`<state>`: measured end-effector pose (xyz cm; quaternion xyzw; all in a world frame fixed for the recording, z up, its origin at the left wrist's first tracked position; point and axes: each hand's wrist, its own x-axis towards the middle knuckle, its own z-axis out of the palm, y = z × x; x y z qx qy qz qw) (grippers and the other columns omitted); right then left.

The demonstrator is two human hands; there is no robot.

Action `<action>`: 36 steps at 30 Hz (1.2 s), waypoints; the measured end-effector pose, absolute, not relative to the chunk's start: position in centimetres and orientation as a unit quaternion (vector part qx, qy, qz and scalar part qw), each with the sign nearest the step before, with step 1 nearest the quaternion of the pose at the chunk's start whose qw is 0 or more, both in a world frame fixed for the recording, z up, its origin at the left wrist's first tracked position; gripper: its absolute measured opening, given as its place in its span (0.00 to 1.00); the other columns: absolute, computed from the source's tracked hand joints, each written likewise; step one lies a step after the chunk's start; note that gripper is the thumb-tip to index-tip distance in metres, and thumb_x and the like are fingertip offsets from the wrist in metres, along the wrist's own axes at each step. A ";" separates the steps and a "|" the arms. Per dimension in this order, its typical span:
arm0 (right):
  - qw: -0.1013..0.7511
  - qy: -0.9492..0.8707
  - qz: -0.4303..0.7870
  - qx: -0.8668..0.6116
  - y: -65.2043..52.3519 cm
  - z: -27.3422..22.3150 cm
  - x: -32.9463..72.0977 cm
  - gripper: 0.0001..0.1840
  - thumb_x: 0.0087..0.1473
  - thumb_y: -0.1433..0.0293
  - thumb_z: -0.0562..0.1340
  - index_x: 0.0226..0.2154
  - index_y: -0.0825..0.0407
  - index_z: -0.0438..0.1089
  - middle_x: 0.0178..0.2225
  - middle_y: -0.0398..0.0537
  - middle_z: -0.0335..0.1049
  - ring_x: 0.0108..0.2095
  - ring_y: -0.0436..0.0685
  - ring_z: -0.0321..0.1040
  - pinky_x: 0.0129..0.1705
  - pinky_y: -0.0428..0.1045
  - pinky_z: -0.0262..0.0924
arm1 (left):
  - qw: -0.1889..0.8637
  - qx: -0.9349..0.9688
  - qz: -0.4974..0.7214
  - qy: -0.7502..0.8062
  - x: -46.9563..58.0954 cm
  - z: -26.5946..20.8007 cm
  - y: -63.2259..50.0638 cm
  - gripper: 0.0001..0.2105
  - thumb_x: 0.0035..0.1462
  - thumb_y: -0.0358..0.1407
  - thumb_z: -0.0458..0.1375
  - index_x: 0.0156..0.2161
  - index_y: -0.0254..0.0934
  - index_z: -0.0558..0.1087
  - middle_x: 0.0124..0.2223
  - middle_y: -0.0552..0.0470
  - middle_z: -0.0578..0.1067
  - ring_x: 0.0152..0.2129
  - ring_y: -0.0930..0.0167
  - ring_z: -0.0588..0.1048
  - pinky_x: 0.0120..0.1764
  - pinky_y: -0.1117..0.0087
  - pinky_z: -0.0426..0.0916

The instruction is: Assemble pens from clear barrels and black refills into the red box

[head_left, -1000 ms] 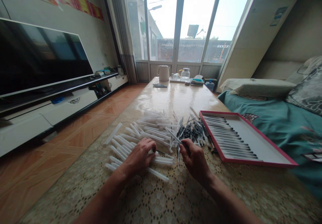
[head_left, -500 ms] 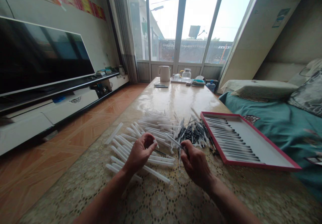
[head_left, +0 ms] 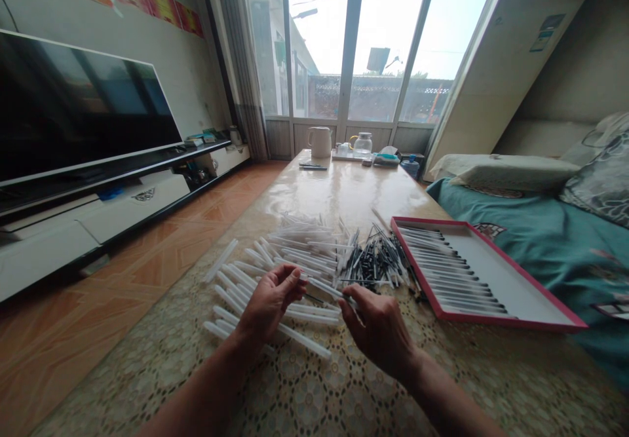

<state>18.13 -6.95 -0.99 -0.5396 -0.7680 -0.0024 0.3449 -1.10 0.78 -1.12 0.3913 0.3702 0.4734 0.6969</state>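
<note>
Here's the left hand, thumb and fingers curled in and pinching a small pale piece at their tips. Opposite, the right hand has thumb and forefinger closed on the near end of a slim translucent pen tube. That tube is up between the two hands, its far end right by the left fingertips; whether they touch, I can't tell.

Over to the right, the pink-rimmed tray: a row of pens lies side by side along its left part, dark ends to the right, white floor showing beyond.

Around the hands it's busy! Loose white tubes lie under and beside the left hand, more pale sticks spread just beyond, and a tangle of black-and-clear refills sits beyond the right hand, between it and the tray. All on a patterned tabletop, with a pitcher, a glass jug and a tissue pack at the far end.

And the held tube's long axis? Slanting: far end up toward the left hand, near end down-right into the right-hand pinch.
</note>
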 end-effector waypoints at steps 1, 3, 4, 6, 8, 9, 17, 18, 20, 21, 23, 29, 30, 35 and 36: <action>0.343 -0.769 -0.003 -0.540 -6.9 -1.0 18.2 0.08 0.59 0.69 0.52 0.34 0.52 0.66 0.25 0.43 0.69 0.22 0.49 0.63 0.27 0.45 0.50 | 0.696 0.392 0.474 0.370 -1.1 -1.2 0.8 0.13 0.42 0.37 0.68 0.31 0.33 0.70 0.25 0.53 0.75 0.19 0.78 0.72 0.24 0.79 0.65; 0.339 -0.769 -0.010 -0.542 -6.9 -1.0 18.2 0.08 0.59 0.69 0.52 0.33 0.52 0.66 0.25 0.43 0.69 0.22 0.49 0.63 0.26 0.45 0.49 | 0.694 0.395 0.475 0.370 -1.0 -1.3 0.8 0.14 0.42 0.38 0.67 0.31 0.33 0.70 0.25 0.53 0.75 0.19 0.78 0.72 0.24 0.78 0.65; 0.337 -0.771 -0.014 -0.541 -6.9 -1.0 18.3 0.08 0.58 0.69 0.52 0.33 0.52 0.66 0.24 0.43 0.69 0.22 0.49 0.64 0.26 0.45 0.49 | 0.692 0.397 0.475 0.371 -1.0 -1.3 0.8 0.14 0.43 0.39 0.67 0.31 0.33 0.70 0.25 0.53 0.75 0.19 0.78 0.72 0.25 0.78 0.65; 0.335 -0.773 -0.018 -0.538 -6.9 -1.1 18.3 0.08 0.58 0.69 0.52 0.33 0.52 0.66 0.25 0.43 0.69 0.22 0.49 0.64 0.26 0.45 0.49 | 0.686 0.407 0.473 0.374 -0.9 -1.3 0.8 0.14 0.42 0.40 0.67 0.31 0.33 0.70 0.25 0.53 0.75 0.19 0.77 0.72 0.25 0.78 0.65; 0.332 -0.776 -0.014 -0.537 -6.8 -1.3 18.3 0.08 0.59 0.69 0.52 0.33 0.52 0.66 0.25 0.43 0.69 0.23 0.49 0.65 0.26 0.45 0.49 | 0.680 0.425 0.465 0.376 -0.8 -1.2 0.7 0.15 0.42 0.40 0.67 0.31 0.33 0.70 0.24 0.53 0.75 0.19 0.77 0.72 0.24 0.77 0.64; 0.328 -0.778 -0.012 -0.537 -6.8 -1.3 18.3 0.09 0.59 0.69 0.52 0.34 0.52 0.66 0.25 0.43 0.69 0.23 0.49 0.65 0.26 0.45 0.50 | 0.678 0.434 0.459 0.376 -0.7 -1.2 0.6 0.15 0.42 0.40 0.67 0.31 0.33 0.69 0.23 0.54 0.75 0.18 0.77 0.71 0.22 0.78 0.63; 0.236 -0.799 -0.112 -0.542 -6.5 -1.1 18.7 0.11 0.61 0.68 0.52 0.29 0.51 0.65 0.24 0.44 0.66 0.23 0.51 0.62 0.26 0.46 0.44 | 0.698 0.473 0.404 0.355 -0.2 -1.0 -0.4 0.14 0.46 0.42 0.64 0.33 0.34 0.67 0.21 0.55 0.73 0.14 0.79 0.67 0.16 0.80 0.56; 0.231 -0.798 -0.127 -0.542 -6.4 -1.1 18.7 0.11 0.61 0.68 0.53 0.28 0.51 0.65 0.24 0.44 0.66 0.23 0.51 0.61 0.26 0.47 0.44 | 0.694 0.479 0.404 0.354 -0.1 -1.0 -0.5 0.14 0.47 0.42 0.63 0.33 0.34 0.68 0.21 0.55 0.73 0.14 0.79 0.67 0.17 0.80 0.57; 0.231 -0.797 -0.136 -0.541 -6.5 -1.0 18.6 0.11 0.61 0.69 0.53 0.28 0.51 0.65 0.24 0.45 0.66 0.23 0.51 0.61 0.26 0.47 0.43 | 0.681 0.492 0.414 0.350 0.1 -1.0 -0.8 0.13 0.49 0.41 0.62 0.34 0.33 0.69 0.21 0.55 0.73 0.14 0.79 0.67 0.17 0.79 0.59; 0.234 -0.798 -0.130 -0.540 -6.5 -1.0 18.6 0.11 0.61 0.70 0.52 0.28 0.51 0.65 0.24 0.45 0.66 0.23 0.51 0.60 0.26 0.48 0.42 | 0.674 0.498 0.422 0.346 0.2 -1.0 -1.0 0.12 0.50 0.41 0.62 0.34 0.33 0.69 0.21 0.55 0.73 0.15 0.79 0.66 0.17 0.79 0.59; 0.246 -0.796 -0.104 -0.544 -6.6 -0.9 18.5 0.12 0.61 0.69 0.51 0.27 0.52 0.63 0.22 0.44 0.65 0.21 0.50 0.59 0.25 0.48 0.40 | 0.660 0.508 0.438 0.340 0.3 -1.0 -1.2 0.11 0.50 0.40 0.61 0.34 0.33 0.70 0.21 0.55 0.73 0.15 0.78 0.66 0.18 0.78 0.59; 0.291 -0.769 0.074 -0.564 -6.9 -0.3 18.5 0.16 0.61 0.66 0.50 0.24 0.51 0.60 0.19 0.40 0.60 0.19 0.48 0.54 0.24 0.46 0.41 | 0.627 0.542 0.450 0.333 0.2 -0.4 -1.7 0.10 0.52 0.39 0.60 0.34 0.33 0.70 0.21 0.55 0.72 0.16 0.78 0.65 0.19 0.77 0.59; 0.297 -0.760 0.118 -0.566 -6.8 -0.2 18.5 0.16 0.61 0.65 0.50 0.23 0.51 0.60 0.18 0.39 0.59 0.19 0.48 0.53 0.24 0.45 0.42 | 0.621 0.551 0.448 0.332 0.2 -0.3 -1.8 0.10 0.53 0.39 0.60 0.34 0.33 0.70 0.22 0.55 0.72 0.16 0.78 0.65 0.19 0.77 0.59; 0.318 -0.715 0.311 -0.540 -6.3 0.4 18.9 0.19 0.59 0.62 0.51 0.20 0.53 0.62 0.18 0.38 0.56 0.22 0.47 0.54 0.25 0.43 0.47 | 0.614 0.567 0.443 0.324 0.3 -0.3 -1.9 0.09 0.54 0.38 0.59 0.34 0.33 0.69 0.22 0.56 0.71 0.16 0.79 0.64 0.19 0.78 0.58; 0.321 -0.709 0.331 -0.534 -6.2 0.4 18.9 0.19 0.59 0.62 0.51 0.20 0.53 0.62 0.18 0.38 0.55 0.21 0.47 0.53 0.25 0.43 0.48 | 0.617 0.566 0.442 0.323 0.3 -0.4 -1.9 0.09 0.54 0.38 0.58 0.34 0.33 0.69 0.22 0.56 0.71 0.16 0.79 0.64 0.19 0.78 0.58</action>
